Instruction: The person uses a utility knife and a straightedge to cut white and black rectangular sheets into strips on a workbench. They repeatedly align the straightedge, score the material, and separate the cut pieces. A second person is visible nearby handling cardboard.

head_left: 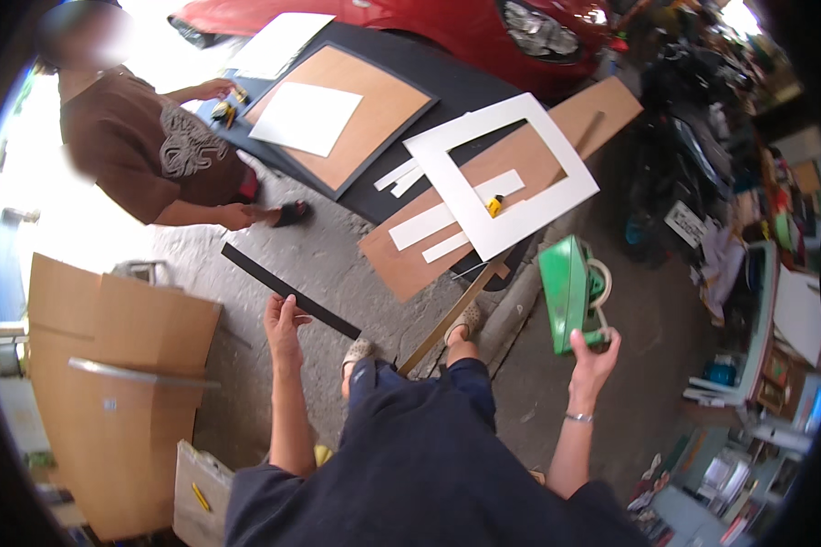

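My left hand (284, 326) pinches a long, flat black strip (327, 316) between thumb and fingers, tilted above the floor. My right hand (596, 363) grips the lower end of a green tape dispenser (562, 284). A pale tape roll (601, 281) sits on the dispenser's right side. Ahead of my hands, on the table, a white rectangular frame with a cut-out middle (540, 215) lies partly over a long brown board (613, 102). A small yellow-and-black tool (494, 206) rests by the frame's near side. White strips (421, 225) lie beside it.
A framed brown panel (385, 91) carries a white sheet (306, 118) on the dark table (447, 75). A co-worker (137, 137) stands at the far left, hand near yellow-and-black tools. Large cardboard (119, 365) stands left. A red car (429, 18) is behind; a motorcycle (684, 155) is right.
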`<state>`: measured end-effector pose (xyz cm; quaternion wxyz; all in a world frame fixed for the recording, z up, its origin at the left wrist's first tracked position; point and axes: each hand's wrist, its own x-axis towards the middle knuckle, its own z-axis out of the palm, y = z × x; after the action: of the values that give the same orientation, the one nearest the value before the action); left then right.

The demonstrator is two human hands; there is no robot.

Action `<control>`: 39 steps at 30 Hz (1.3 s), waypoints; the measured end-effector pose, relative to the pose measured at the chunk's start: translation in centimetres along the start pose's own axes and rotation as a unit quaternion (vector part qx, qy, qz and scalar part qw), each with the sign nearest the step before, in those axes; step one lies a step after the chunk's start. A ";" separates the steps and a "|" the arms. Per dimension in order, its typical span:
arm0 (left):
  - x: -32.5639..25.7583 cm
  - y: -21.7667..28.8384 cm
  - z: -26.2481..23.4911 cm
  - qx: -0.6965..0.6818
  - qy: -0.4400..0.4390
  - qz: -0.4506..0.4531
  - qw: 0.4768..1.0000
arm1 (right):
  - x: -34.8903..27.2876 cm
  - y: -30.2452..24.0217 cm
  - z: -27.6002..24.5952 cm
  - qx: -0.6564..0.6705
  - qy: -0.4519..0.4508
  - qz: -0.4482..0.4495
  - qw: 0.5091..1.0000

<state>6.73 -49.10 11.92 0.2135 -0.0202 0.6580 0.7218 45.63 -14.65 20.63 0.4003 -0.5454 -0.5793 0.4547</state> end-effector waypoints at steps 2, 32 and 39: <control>-2.6 0.7 1.8 -0.031 0.064 0.002 0.997 | 5.6 -1.8 2.0 0.005 -0.072 -0.009 0.997; -13.7 -2.7 32.5 -0.138 0.385 -0.016 0.912 | 48.5 -1.5 43.1 -0.131 -0.283 -0.255 0.915; -11.3 -0.9 42.6 -0.108 0.403 -0.031 0.908 | 54.0 3.4 49.9 -0.069 -0.356 -0.420 0.832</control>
<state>28.00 -11.39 20.24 -0.0512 -0.3530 0.6055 0.7115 -5.95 34.57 2.30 0.2807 -0.0762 -0.8846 0.3644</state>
